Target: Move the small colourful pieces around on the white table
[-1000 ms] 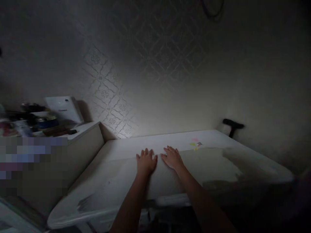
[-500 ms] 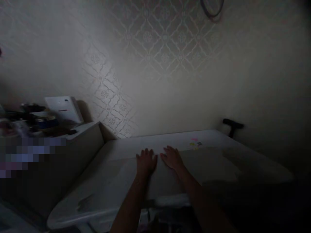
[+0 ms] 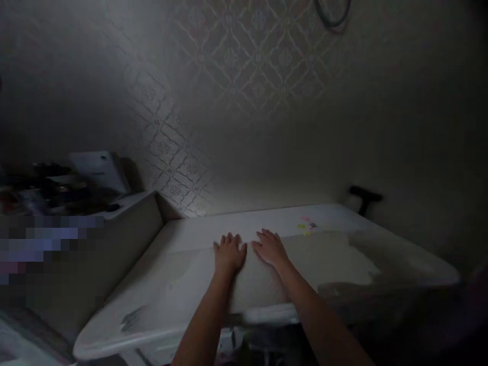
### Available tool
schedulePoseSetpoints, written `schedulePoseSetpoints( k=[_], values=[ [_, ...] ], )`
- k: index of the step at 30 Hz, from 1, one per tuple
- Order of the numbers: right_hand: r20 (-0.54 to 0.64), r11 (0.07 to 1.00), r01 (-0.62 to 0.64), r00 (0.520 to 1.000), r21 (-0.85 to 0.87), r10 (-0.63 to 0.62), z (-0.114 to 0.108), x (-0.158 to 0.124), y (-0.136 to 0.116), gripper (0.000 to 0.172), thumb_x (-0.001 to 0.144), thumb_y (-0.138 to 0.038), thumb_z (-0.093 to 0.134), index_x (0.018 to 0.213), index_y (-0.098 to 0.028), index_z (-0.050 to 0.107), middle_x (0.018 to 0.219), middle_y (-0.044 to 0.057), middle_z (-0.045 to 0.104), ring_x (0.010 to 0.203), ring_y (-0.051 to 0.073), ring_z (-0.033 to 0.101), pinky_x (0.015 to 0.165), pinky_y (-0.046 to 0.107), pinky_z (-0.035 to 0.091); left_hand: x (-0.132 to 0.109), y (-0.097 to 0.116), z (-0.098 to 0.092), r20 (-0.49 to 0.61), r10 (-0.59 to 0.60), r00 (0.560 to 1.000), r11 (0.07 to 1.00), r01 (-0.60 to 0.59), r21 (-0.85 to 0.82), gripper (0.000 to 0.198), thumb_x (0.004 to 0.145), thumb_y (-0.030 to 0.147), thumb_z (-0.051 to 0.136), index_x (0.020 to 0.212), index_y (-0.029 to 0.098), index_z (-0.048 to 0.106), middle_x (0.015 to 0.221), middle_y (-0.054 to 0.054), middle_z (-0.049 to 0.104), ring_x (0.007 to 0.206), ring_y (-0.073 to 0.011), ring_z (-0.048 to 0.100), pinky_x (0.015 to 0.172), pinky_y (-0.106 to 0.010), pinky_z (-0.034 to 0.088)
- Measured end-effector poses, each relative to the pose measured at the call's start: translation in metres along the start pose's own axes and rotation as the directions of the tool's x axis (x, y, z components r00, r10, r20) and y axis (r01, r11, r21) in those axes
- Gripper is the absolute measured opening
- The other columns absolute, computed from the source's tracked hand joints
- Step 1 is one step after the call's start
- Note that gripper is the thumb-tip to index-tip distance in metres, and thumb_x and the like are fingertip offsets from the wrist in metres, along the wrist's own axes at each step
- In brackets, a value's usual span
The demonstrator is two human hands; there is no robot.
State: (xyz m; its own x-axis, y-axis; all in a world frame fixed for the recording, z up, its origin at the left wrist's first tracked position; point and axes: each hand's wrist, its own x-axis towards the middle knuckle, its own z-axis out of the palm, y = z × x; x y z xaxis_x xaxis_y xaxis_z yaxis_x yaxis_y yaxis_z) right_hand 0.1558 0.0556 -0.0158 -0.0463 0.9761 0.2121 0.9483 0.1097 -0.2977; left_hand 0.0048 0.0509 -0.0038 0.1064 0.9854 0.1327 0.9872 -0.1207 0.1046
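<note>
The bare left hand (image 3: 227, 255) and bare right hand (image 3: 272, 249) are resting palm-down, loosely spread, gripping nothing, seemingly using the white, round-cornered table (image 3: 236, 225) for support.

A home, by the looks of it, v. dim in here: flower-and-lattice wallpaper (image 3: 259, 58) runs up behind a round-cornered white table (image 3: 206, 233), & over on the L there's a cabinet (image 3: 135, 244), its top crammed w/ small bits & bobs (image 3: 49, 179), too dark to ID, plus a white box (image 3: 97, 170).
</note>
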Motion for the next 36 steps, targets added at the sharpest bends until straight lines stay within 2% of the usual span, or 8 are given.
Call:
schedulePoseSetpoints(
  k=[19, 36],
  values=[
    [-0.021, 1.000, -0.007, 1.000, 0.005, 0.007, -0.0001, -0.0003, 0.0000, 0.048, 0.099, -0.038, 0.045, 0.140, -0.016, 0.057, 0.152, 0.016, 0.049, 0.143, 0.026, 0.040, 0.119, 0.045, 0.024, 0.0010, -0.0001, 0.0023, -0.022, 0.009, 1.000, 1.000, -0.009, 0.005, 0.056, 0.101, 0.049, 0.030, 0.145, 0.021, 0.049, 0.158, -0.014, 0.041, 0.146, -0.0330, 0.035, 0.116, -0.059, 0.026],
    [-0.008, 1.000, 0.006, 1.000, 0.005, -0.006, 0.0016, 0.0011, 0.0019, 0.050, 0.100, -0.038, 0.043, 0.141, -0.012, 0.056, 0.152, 0.017, 0.047, 0.144, 0.026, 0.038, 0.119, 0.044, 0.022, 0.0007, 0.0002, 0.0014, -0.014, 0.009, 1.000, 1.000, -0.009, -0.003, 0.057, 0.101, 0.049, 0.030, 0.146, 0.020, 0.048, 0.158, -0.016, 0.040, 0.146, -0.0336, 0.035, 0.116, -0.060, 0.026]
  ],
)
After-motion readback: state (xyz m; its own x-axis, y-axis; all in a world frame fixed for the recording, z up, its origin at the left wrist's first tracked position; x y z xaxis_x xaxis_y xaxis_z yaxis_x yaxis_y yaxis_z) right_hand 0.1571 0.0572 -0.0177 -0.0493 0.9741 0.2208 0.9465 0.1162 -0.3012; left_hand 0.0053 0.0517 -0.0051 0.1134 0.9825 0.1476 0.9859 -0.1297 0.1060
